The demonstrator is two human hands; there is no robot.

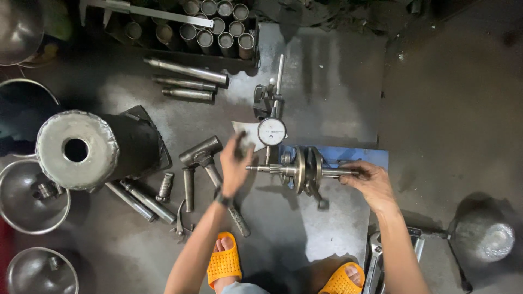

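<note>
Right hand [371,182] has its fingers wrapped round one shaft end of the crankshaft [305,170] sitting crosswise on the blue stand [357,155], steadying it under the dial gauge [271,131], while the left hand [234,166] hovers open and empty by the other end.

A dark, stained concrete floor [452,92] fills the view, with a scuffed grey metal plate [327,87] lying on it. Light falls from above, glaring off round steel bowls [22,218] at the left edge, while the corners sink into shadow.
</note>
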